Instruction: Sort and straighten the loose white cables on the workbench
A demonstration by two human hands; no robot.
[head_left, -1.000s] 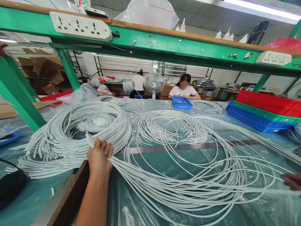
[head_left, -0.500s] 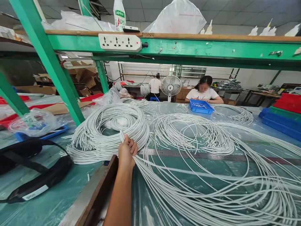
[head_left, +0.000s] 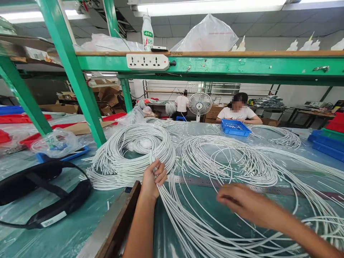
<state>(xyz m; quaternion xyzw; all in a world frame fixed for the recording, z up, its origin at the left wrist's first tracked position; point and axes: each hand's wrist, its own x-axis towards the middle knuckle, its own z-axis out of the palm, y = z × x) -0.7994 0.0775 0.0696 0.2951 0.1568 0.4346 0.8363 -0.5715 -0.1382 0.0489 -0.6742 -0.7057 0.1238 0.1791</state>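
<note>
My left hand [head_left: 154,177] is closed around a bundle of thin white cables [head_left: 177,220]. The short ends of the bundle stick up above the fist, while the long lengths sweep down and right across the bench. My right hand [head_left: 239,202] hangs over the loose cables at right, blurred by motion. Its fingers look curled, but whether anything is between them cannot be made out. Beyond the left hand lies a thick coil of white cables [head_left: 107,157]. A looser coil [head_left: 201,150] rests farther right, beyond a steel ruler [head_left: 193,181].
A brown-edged metal block [head_left: 120,218] stands beside my left forearm. Left of it lies a black padded strap [head_left: 64,204]. A green shelf frame [head_left: 215,66] with a power strip [head_left: 147,62] spans the bench. Across it, a person [head_left: 238,111] sits behind a blue tray [head_left: 235,127].
My right hand has come into view from the right, over the cables. The left hand keeps its grip on the bundle. The camera view has tilted up and shifted slightly left.
</note>
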